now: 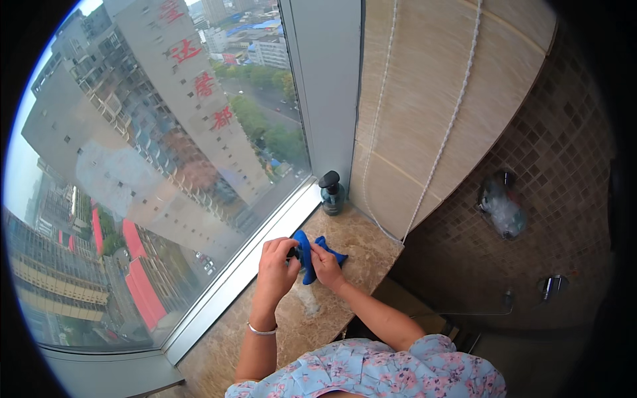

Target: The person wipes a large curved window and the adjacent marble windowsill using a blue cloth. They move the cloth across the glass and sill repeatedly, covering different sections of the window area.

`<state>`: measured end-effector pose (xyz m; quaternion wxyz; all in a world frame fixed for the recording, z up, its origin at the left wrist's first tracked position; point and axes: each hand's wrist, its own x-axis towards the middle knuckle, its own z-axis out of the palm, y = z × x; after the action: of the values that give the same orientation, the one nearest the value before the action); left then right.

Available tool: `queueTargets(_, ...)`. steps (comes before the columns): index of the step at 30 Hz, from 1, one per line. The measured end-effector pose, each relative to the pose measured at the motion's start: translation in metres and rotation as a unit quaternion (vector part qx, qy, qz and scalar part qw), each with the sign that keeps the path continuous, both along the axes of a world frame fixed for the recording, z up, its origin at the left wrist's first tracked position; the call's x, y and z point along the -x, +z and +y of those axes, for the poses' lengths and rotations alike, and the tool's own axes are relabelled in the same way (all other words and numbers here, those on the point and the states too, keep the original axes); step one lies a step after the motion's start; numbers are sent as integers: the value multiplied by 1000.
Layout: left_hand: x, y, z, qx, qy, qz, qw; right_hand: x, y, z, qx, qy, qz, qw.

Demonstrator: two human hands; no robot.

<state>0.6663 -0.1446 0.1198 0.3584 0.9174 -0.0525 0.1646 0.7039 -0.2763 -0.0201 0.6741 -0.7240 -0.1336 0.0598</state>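
Observation:
Above the brown marble windowsill point(283, 323), my left hand point(278, 263) grips the black top of a small bottle point(293, 252), whose body is mostly hidden by fingers and cloth. My right hand point(326, 266) presses a blue cloth point(307, 258) against that bottle, and a loose end of the cloth sticks out past the knuckles. Just beyond both hands, a dark teal pump bottle point(332, 195) with a black head stands upright in the corner of the sill, touched by neither hand.
A large window point(164, 174) with a white metal frame point(244, 271) borders the sill on the left. Beaded blind cords point(448, 134) hang along the beige tiled wall point(403, 114). To the right, wrapped items point(502, 209) and a chrome fixture point(552, 287) are on a mosaic-tiled wall.

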Motion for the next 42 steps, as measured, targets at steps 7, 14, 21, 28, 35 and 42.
queueTargets(7,36,8,32,-11,65,59,996,44,0,-12,6,-11,87,996)
queueTargets(14,10,33,-8,-77,38,-56,995,16,18,-39,-116,-146,41,982)
queueTargets(21,-119,-32,-50,-10,76,-112,991,-43,73,-43,-87,-227,-89,966)
queueTargets(28,-156,-53,-60,29,59,-99,993,-125,79,-23,79,-208,-254,941)
queueTargets(35,-144,-51,-64,49,91,-133,986,-119,77,-23,92,-198,-274,937)
queueTargets(42,-75,-37,-67,54,89,-83,991,-51,90,-38,55,-180,-230,955)
